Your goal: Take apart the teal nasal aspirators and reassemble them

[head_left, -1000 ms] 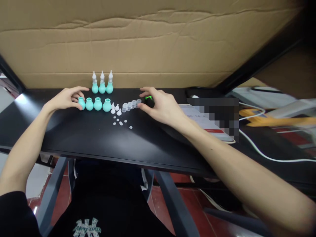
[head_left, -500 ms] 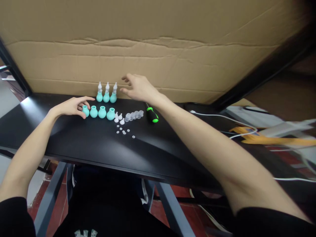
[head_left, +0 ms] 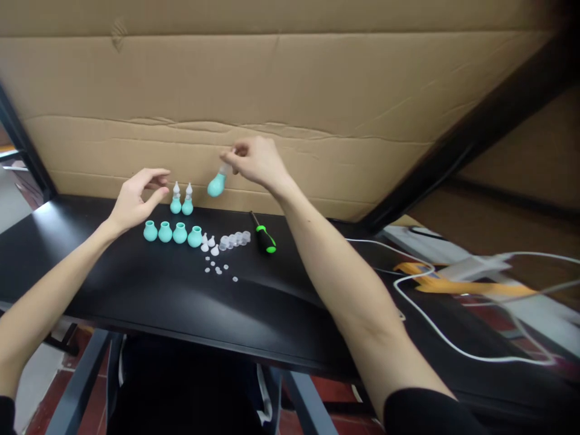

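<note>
My right hand [head_left: 256, 160] pinches the clear neck of a teal bulb with a nozzle, a nasal aspirator [head_left: 216, 185] by its look, held tilted above the table with the bulb hanging down. My left hand [head_left: 139, 196] hovers with fingers apart, just left of two upright assembled aspirators [head_left: 181, 205] with white tips. Below them stands a row of several open teal bulbs [head_left: 165, 232]. Right of the row are small white nozzle tips [head_left: 211, 244], then clear plastic connectors [head_left: 234, 240] lined up at a slant. Several tiny clear discs [head_left: 218, 270] lie scattered in front.
A screwdriver [head_left: 265, 239] with a black and green handle lies right of the connectors. Behind the black table [head_left: 181, 308] rises a cardboard wall [head_left: 317, 90]. White cables [head_left: 435, 338] and a yellow object [head_left: 453, 287] are at the right.
My right hand has taken the rightmost assembled aspirator from the back row and lifted it. My left hand has left the leftmost open bulb and moved toward the back row.
</note>
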### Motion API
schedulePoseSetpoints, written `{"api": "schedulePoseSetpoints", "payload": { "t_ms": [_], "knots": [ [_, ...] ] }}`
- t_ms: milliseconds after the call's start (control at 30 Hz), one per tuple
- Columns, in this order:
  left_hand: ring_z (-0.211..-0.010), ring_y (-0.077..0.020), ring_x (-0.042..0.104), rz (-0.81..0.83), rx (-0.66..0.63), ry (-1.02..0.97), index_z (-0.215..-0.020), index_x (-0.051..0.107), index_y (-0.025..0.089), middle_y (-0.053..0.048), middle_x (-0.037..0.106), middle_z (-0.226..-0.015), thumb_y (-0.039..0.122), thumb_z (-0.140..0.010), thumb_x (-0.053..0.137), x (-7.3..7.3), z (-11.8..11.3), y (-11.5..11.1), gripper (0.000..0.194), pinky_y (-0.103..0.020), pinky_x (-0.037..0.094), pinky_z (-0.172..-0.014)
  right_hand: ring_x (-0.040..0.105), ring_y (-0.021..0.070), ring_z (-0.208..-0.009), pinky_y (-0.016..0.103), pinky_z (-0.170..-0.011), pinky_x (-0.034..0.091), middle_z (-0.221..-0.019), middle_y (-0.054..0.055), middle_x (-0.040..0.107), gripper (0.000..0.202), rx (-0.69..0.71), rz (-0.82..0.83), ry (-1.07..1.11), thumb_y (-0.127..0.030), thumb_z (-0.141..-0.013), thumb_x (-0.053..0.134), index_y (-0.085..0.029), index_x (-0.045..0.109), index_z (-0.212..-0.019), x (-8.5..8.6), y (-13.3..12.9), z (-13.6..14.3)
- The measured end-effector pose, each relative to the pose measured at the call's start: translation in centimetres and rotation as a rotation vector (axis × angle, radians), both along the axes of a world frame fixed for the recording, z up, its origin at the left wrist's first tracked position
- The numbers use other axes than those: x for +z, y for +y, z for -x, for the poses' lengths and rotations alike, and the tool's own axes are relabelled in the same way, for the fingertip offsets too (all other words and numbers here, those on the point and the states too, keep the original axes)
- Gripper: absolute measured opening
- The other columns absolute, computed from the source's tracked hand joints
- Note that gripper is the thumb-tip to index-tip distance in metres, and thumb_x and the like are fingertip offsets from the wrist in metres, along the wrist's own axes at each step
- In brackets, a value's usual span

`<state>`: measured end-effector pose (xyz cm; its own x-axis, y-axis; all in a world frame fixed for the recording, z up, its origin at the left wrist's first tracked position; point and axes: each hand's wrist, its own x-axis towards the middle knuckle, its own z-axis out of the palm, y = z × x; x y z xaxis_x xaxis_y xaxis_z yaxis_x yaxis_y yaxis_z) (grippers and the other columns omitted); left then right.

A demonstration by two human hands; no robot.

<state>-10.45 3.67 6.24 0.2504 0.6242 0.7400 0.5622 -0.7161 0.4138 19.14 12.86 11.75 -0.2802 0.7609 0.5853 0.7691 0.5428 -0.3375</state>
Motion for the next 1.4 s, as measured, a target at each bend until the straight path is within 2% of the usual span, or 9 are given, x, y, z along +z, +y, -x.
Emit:
{"api": "schedulePoseSetpoints", "payload": {
  "t_ms": [133, 233, 300, 533, 900, 1033, 1167, 1267, 1400],
  "knots": [
    [-0.114, -0.0245, 0.076, -0.069, -0.055, 0.088, -0.131, 0.071, 0.018, -0.011, 0.079, -0.125, 0.045, -0.108, 0.063, 4.7, -5.2, -0.1, 0.037, -0.042, 0.063, -0.105, 0.063, 0.0196, -0.062, 0.039, -0.069, 0.059, -0.066, 0.005, 0.068, 0.038, 0.337, 0.004, 0.213, -0.048, -0.098, 0.078, -0.023, 0.066, -0.073, 3.5, -4.6, -0.5],
    [-0.101, -0.0220, 0.078, -0.077, -0.168, 0.149, -0.121, 0.072, 0.020, -0.008, 0.081, -0.106, 0.050, -0.116, 0.051, 8.0, -8.3, -0.2, 0.037, -0.042, 0.062, -0.098, 0.061, 0.0169, -0.060, 0.032, -0.058, 0.053, -0.066, 0.002, 0.066, 0.047, 0.537, -0.025, 0.415, -0.062, -0.091, 0.087, -0.025, 0.064, -0.075, 4.6, -7.5, 0.1],
    [-0.094, -0.0209, 0.078, -0.114, -0.197, 0.149, -0.115, 0.070, 0.022, -0.005, 0.079, -0.097, 0.053, -0.119, 0.046, 9.0, -9.6, -0.6, 0.039, -0.042, 0.062, -0.093, 0.060, 0.0157, -0.060, 0.030, -0.053, 0.051, -0.067, 0.001, 0.067, 0.053, 0.620, -0.038, 0.510, -0.069, -0.088, 0.089, -0.025, 0.063, -0.075, 4.7, -8.8, 0.2],
    [-0.086, -0.0223, 0.078, -0.227, -0.076, 0.218, -0.112, 0.066, 0.024, -0.003, 0.074, -0.084, 0.059, -0.118, 0.044, 8.7, -9.1, -3.1, 0.042, -0.041, 0.058, -0.083, 0.058, 0.0141, -0.059, 0.028, -0.051, 0.052, -0.065, 0.001, 0.064, 0.064, 0.782, 0.008, 0.483, -0.082, -0.082, 0.087, -0.023, 0.062, -0.072, 4.7, -10.5, 0.5],
    [-0.109, -0.0263, 0.079, -0.230, 0.023, 0.367, -0.115, 0.070, 0.032, -0.003, 0.079, -0.094, 0.084, -0.099, 0.062, 11.1, -4.9, -5.3, 0.055, -0.036, 0.061, -0.079, 0.060, 0.0140, -0.067, 0.029, -0.062, 0.056, -0.075, 0.001, 0.067, 0.057, 0.976, 0.053, 0.468, -0.076, -0.084, 0.089, -0.022, 0.068, -0.085, 5.0, -12.8, 1.4],
    [-0.125, -0.0282, 0.077, -0.159, 0.167, 0.490, -0.103, 0.070, 0.031, -0.002, 0.078, -0.102, 0.087, -0.102, 0.053, 11.5, -5.4, -6.0, 0.058, -0.037, 0.062, -0.085, 0.062, 0.0152, -0.070, 0.030, -0.066, 0.056, -0.078, 0.001, 0.070, 0.053, 1.010, 0.157, 0.411, -0.070, -0.085, 0.092, -0.022, 0.073, -0.090, 4.9, -12.1, 0.5],
    [-0.129, -0.0268, 0.076, -0.227, 0.294, 0.617, -0.100, 0.072, 0.028, 0.000, 0.076, -0.105, 0.086, -0.109, 0.033, 11.6, -6.3, -6.5, 0.070, -0.041, 0.060, -0.095, 0.067, 0.0188, -0.080, 0.034, -0.073, 0.056, -0.086, 0.004, 0.075, 0.046, 0.979, 0.206, 0.426, -0.065, -0.086, 0.093, -0.021, 0.080, -0.094, 4.9, -11.5, -0.1],
    [-0.133, -0.0273, 0.074, -0.258, 0.299, 0.642, -0.111, 0.075, 0.030, 0.000, 0.076, -0.114, 0.084, -0.111, 0.026, 11.4, -6.7, -6.5, 0.073, -0.042, 0.061, -0.098, 0.068, 0.0222, -0.083, 0.039, -0.075, 0.055, -0.087, 0.004, 0.077, 0.035, 0.986, 0.240, 0.434, -0.055, -0.084, 0.097, -0.025, 0.084, -0.095, 5.0, -11.1, -0.4],
    [-0.140, -0.0311, 0.070, -0.229, 0.259, 0.610, -0.138, 0.069, 0.036, 0.000, 0.071, -0.141, 0.085, -0.111, 0.025, 11.1, -6.8, -6.3, 0.072, -0.042, 0.064, -0.096, 0.069, 0.0290, -0.086, 0.045, -0.071, 0.055, -0.086, 0.006, 0.078, 0.038, 0.961, 0.210, 0.442, -0.055, -0.069, 0.104, -0.030, 0.082, -0.088, 5.1, -10.5, -0.6]
  ]
}}
